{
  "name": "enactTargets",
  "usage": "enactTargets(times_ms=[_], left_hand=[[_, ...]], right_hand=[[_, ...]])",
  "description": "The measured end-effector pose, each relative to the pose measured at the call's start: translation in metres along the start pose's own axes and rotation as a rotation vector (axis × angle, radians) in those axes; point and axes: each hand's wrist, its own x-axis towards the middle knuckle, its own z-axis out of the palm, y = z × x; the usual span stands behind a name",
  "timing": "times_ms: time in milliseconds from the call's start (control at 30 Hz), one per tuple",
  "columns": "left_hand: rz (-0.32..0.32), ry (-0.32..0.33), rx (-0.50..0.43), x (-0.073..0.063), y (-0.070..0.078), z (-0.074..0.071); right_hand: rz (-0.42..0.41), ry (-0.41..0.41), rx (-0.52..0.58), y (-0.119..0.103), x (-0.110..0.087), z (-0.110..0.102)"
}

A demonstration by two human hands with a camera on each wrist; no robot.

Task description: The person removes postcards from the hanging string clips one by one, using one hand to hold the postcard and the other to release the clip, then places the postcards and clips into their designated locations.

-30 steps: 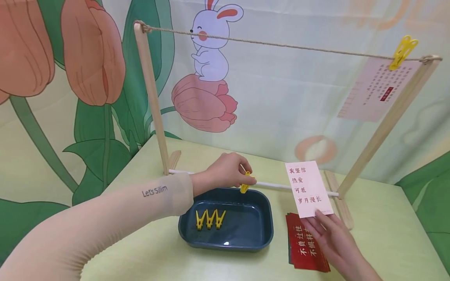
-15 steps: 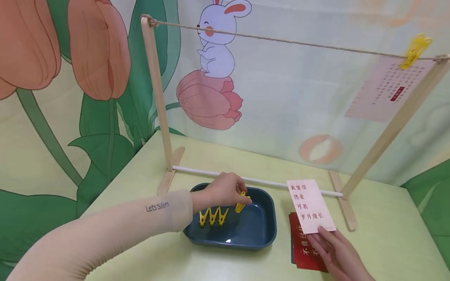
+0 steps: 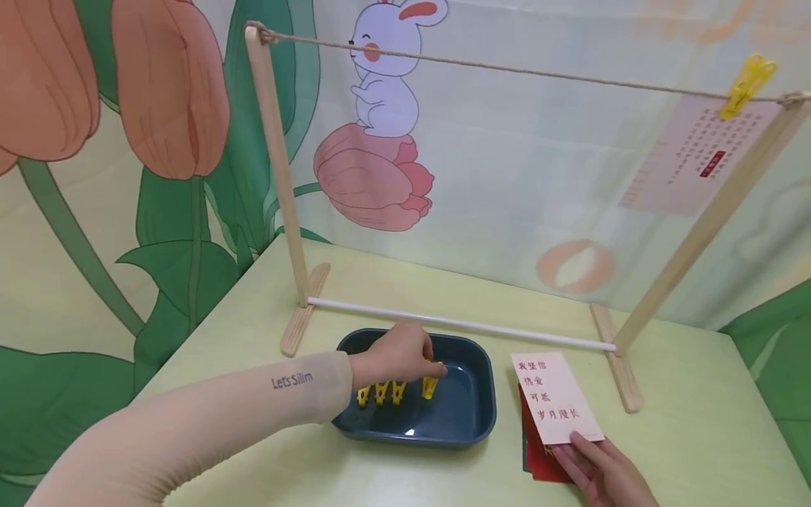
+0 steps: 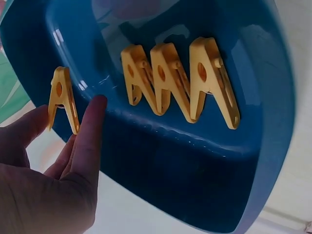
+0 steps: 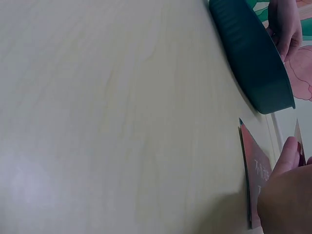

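Note:
My left hand [image 3: 399, 354] is over the dark blue tray [image 3: 484, 394], pinching a yellow clothespin [image 4: 61, 95] between thumb and fingers. Inside the tray, to the hand's side, a row of 3 more yellow clothespins [image 4: 170, 80] stands with legs spread. My right hand [image 3: 605, 468] holds a pale pink card [image 3: 557, 398] with red characters by its lower edge, thumb on top. That card overlaps a stack of red cards [image 3: 545, 461] on the table in the head view; the stack's printing shows in the right wrist view.
Behind the tray stands a wooden frame [image 3: 279, 169] with a twine line [image 3: 507, 68] across its top and a white rod [image 3: 456, 322] along its base. At the line's right end another yellow clothespin [image 3: 747, 86] holds a pink card [image 3: 693, 158]. A printed cloth backs the table.
My left hand has lowered the clothespin from the tray's far rim into the tray. My right hand has brought the pink card down and nearer, over the red stack.

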Motion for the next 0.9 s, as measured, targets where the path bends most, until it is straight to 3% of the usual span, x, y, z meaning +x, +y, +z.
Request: enactTargets(times_ms=[67,100,133,600,900], left_hand=[[-0.006,-0.001,0.018,0.001,-0.001,0.002],[-0.024,-0.010,0.013,-0.006,0.008,-0.004],[-0.023,-0.007,0.025,-0.005,0.007,-0.003],[0.073,0.034,0.265,0.002,0.002,0.008],[0.075,-0.007,0.453,0.001,0.007,0.010]], right_hand=[[-0.005,0.008,-0.007,0.002,0.000,-0.001],[-0.006,0.011,-0.018,0.003,0.000,-0.002],[-0.003,0.018,-0.027,0.004,0.001,-0.002],[0.017,0.063,-0.061,0.010,0.000,-0.007],[0.034,0.074,-0.011,0.016,-0.005,-0.010]])
